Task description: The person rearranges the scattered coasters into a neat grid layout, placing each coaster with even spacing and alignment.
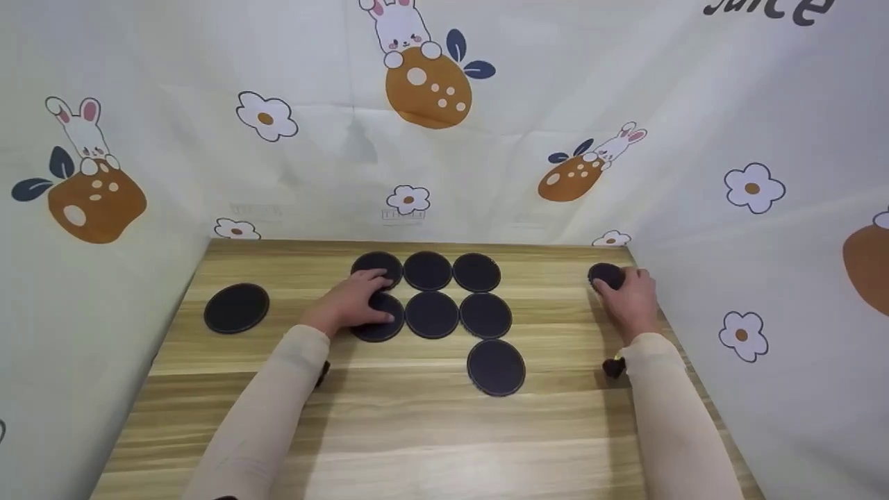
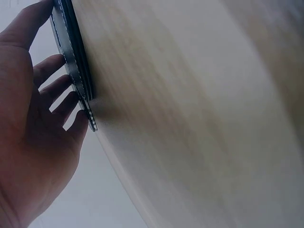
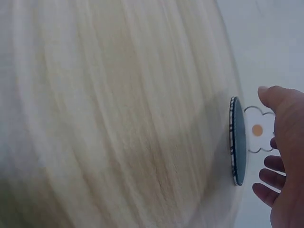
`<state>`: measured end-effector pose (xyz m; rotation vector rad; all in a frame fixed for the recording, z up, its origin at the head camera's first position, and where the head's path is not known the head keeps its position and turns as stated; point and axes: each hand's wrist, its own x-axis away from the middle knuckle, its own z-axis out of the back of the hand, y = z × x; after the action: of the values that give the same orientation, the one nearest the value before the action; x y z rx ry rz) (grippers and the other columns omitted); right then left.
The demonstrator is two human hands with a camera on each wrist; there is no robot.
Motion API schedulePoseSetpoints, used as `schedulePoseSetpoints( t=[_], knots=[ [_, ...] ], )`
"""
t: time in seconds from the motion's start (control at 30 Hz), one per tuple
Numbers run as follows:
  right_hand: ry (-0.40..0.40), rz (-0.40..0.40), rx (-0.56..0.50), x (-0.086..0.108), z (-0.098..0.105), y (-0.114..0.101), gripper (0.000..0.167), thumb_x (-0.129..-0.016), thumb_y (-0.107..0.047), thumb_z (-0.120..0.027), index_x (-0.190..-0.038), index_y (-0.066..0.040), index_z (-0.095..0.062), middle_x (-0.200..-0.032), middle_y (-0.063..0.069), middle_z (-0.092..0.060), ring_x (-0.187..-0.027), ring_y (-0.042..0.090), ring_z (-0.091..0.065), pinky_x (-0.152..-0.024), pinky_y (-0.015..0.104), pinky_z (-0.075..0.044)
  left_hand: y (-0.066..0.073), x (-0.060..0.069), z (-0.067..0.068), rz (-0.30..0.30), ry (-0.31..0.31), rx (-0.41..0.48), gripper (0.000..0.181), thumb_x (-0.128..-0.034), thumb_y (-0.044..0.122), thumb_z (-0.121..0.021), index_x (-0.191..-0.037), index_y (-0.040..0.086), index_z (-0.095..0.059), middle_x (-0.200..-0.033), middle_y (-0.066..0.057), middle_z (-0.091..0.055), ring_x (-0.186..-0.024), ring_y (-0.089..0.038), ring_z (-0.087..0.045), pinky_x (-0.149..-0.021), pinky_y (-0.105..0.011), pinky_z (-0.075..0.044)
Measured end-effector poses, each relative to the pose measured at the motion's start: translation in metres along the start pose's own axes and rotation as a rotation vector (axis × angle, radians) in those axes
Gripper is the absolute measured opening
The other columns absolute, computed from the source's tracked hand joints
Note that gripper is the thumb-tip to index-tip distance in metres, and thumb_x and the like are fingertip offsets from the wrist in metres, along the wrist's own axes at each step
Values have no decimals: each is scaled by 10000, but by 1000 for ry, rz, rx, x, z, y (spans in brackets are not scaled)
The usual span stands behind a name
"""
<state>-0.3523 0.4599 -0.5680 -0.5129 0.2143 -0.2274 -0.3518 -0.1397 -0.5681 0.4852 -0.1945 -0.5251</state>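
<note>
My left hand [image 1: 351, 300] reaches over the left end of a group of round black coasters. Its fingers lie on the back-left coaster [image 1: 368, 262] and its thumb on the front-left coaster [image 1: 375, 330]. In the left wrist view, the fingertips of the left hand [image 2: 42, 114] touch the stitched rim of a dark coaster [image 2: 71, 52]. Far to the right, my right hand [image 1: 633, 302] hovers at a separate coaster [image 1: 604, 275]. The right wrist view shows a gap between that coaster [image 3: 239, 142] and the spread right hand [image 3: 287, 156].
Beside the left-hand pair lie back-row coasters [image 1: 428, 271] and front-row coasters [image 1: 432, 314]. One coaster [image 1: 496, 367] sits in front of the right column. Another coaster [image 1: 237, 308] lies apart at left. Patterned cloth [image 1: 312, 173] walls the wooden table [image 1: 417, 430] at back and sides.
</note>
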Motion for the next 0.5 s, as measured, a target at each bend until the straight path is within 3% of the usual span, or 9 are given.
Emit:
schedulePoseSetpoints(
  t=[0.23,0.5],
  knots=[
    [-45,-29,65,-9,-6,6,904,-1023,-582,-722,-1596,70,-471,-1612,385,-372,-1478,579,-383,-1186,739,-374,-1,-1,0,8,7,-6,809,-957,446,-856,-1606,60,-565,-1750,-201,-379,-1628,-454,-302,-1308,-613,-294],
    [-141,-77,79,-17,-10,5,1013,-1008,-645,-692,-1684,33,-364,-1715,394,-232,-1567,603,-274,-1260,738,-264,-3,-2,-2,13,-2,-15,814,-964,460,-848,-1616,69,-557,-1755,-198,-371,-1635,-443,-293,-1315,-601,-284]
  ],
)
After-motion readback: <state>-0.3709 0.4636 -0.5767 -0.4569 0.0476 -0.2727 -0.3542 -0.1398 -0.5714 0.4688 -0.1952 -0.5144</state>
